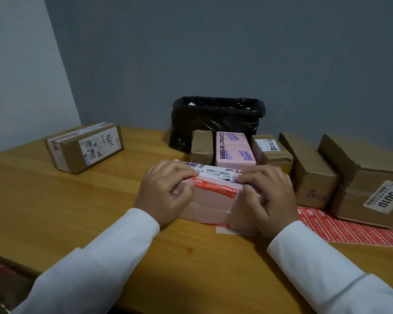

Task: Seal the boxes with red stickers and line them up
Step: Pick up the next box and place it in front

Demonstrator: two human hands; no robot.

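Observation:
A pink box lies on the wooden table right in front of me. A red sticker runs along its upper front edge, below a white barcode label. My left hand grips the box's left end, fingers curled over the sticker's left tip. My right hand grips the right end, fingers over the sticker's right tip. A sheet of red stickers lies flat at the right, partly under a brown box.
Behind the pink box stands a row: a small brown box, a pink contact lenses box, a labelled brown box, a longer brown box. A taped brown box sits far left. A black-lined bin stands at the wall.

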